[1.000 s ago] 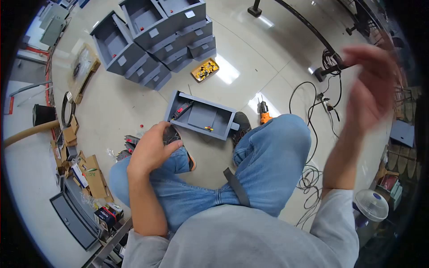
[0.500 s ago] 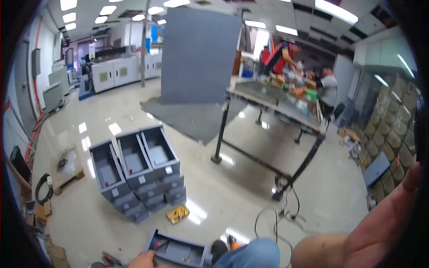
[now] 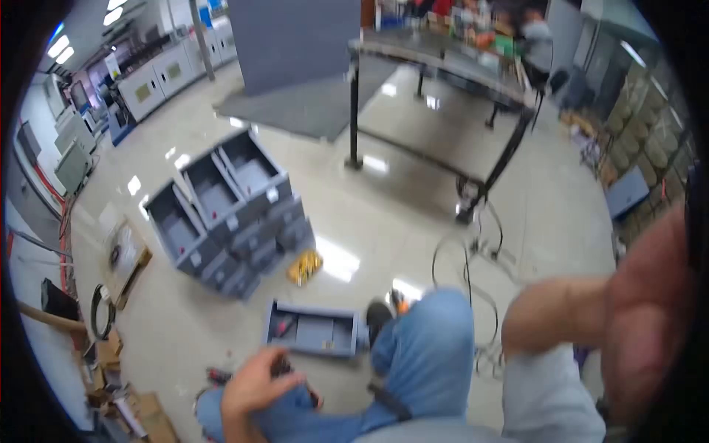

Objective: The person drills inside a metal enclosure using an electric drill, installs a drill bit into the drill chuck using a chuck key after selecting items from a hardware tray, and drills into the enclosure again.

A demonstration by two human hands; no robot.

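My left hand (image 3: 253,384) is low in the view, over my bent leg, its fingers and thumb curled around something dark that I cannot make out. Just beyond it a grey drawer-like box (image 3: 343,348) lies on the floor, open side up, with a red-and-dark item (image 3: 283,325) inside at its left end. Large and blurred at the right edge, my right hand (image 3: 642,310) is raised close to the camera; its fingertips are cut off, and whether it holds anything is hidden.
Several grey boxes (image 3: 235,221) are stacked at the left, beside a yellow tray (image 3: 305,267). A black-legged workbench (image 3: 443,63) stands ahead, with people behind it. Cables (image 3: 473,295) trail over the floor at right. Cardboard (image 3: 151,417) lies at lower left.
The view has tilted down, so my legs and more of my left hand show. The left hand is now over my leg, apart from the grey box. My right hand is still raised at the right.
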